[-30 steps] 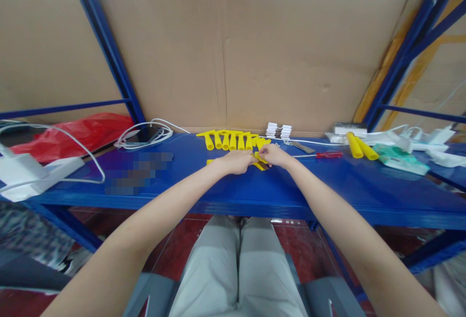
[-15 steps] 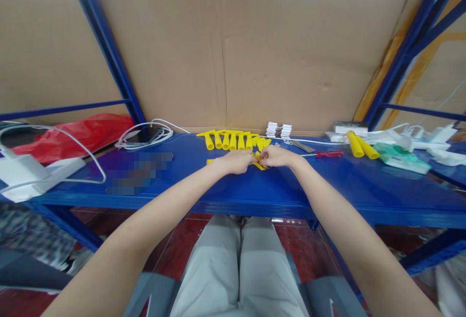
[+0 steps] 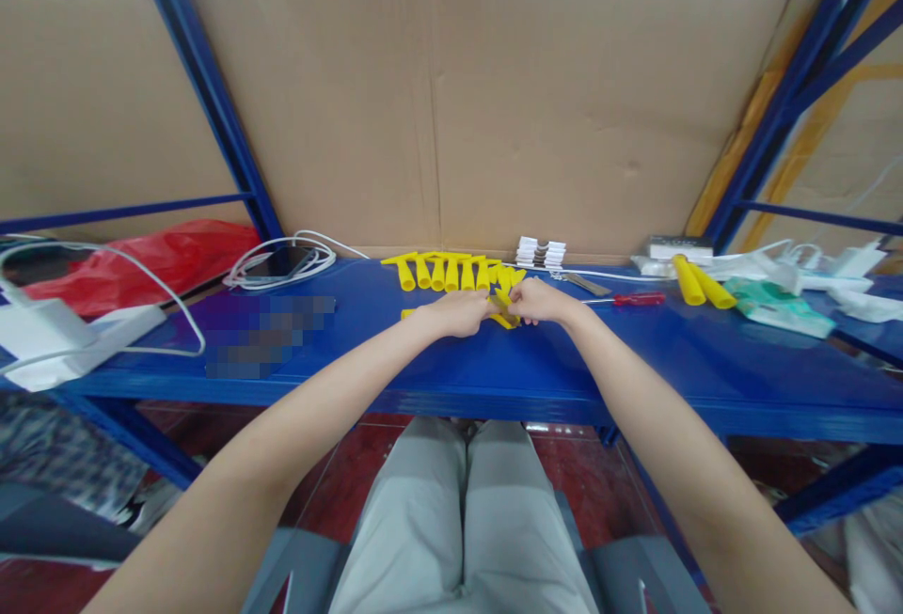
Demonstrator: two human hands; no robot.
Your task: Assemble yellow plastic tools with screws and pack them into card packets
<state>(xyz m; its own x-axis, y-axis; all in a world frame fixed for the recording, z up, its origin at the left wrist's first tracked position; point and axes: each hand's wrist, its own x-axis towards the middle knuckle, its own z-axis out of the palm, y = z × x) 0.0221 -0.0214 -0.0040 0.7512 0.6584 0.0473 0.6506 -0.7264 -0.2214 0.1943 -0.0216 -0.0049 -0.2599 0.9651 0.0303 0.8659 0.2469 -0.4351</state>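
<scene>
Our right hand (image 3: 539, 300) sits a touch further right now, baring more yellow plastic piece (image 3: 503, 302). Our left hand (image 3: 462, 313) pinches it too; we're probably mid-adjustment.

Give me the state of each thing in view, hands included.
Left hand: closed on the yellow piece
Right hand: fingers closed on the same piece
Yellow piece: held, partly hidden
Yellow T-shaped pieces: lying in a row
Red-handled screwdriver: lying flat, shaft pointing left
White cable: coiled
Red plastic bag: crumpled
Yellow tubes: lying side by side
White pieces: stacked
Cardboard panel: upright, creased
</scene>
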